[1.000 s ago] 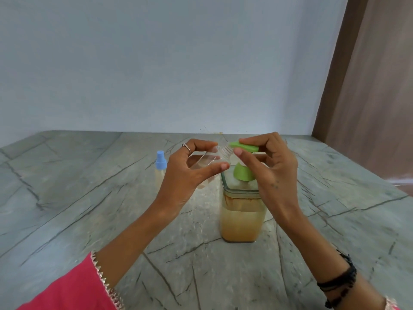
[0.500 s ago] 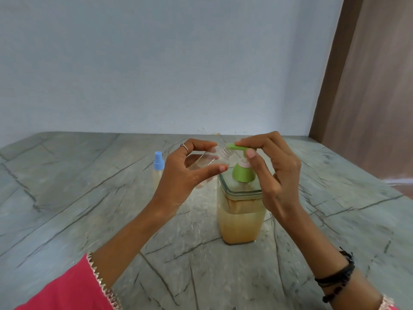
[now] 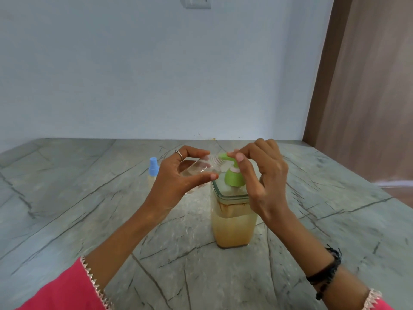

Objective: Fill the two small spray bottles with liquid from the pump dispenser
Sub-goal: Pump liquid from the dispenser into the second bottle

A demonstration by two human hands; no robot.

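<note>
Nearest me I see my pink sleeve (image 3: 55, 294) at the lower left and a black wristband (image 3: 324, 272) on my right forearm. Just beyond stands the pump dispenser (image 3: 232, 217), a clear square container about half full of yellowish liquid, upright on the grey veined countertop (image 3: 67, 220); I can read no label or writing on it. My right hand (image 3: 266, 175) sits over its green pump head (image 3: 233, 175), fingers curled, with the fingertips pressing on the green spout. My left hand (image 3: 178, 177) holds a small clear spray bottle (image 3: 201, 167), uncapped and tilted on its side, pinched between thumb below and curled fingers above, its threaded neck right at the spout tip; it carries no marking I can see. A ring (image 3: 178, 153) shows on that hand. Behind the left hand stands a second spray bottle (image 3: 153, 173) with a blue cap, upright, partly hidden. Farthest off, a pale wall with a switch plate (image 3: 197, 2) and a brown door (image 3: 368, 86) at right.
</note>
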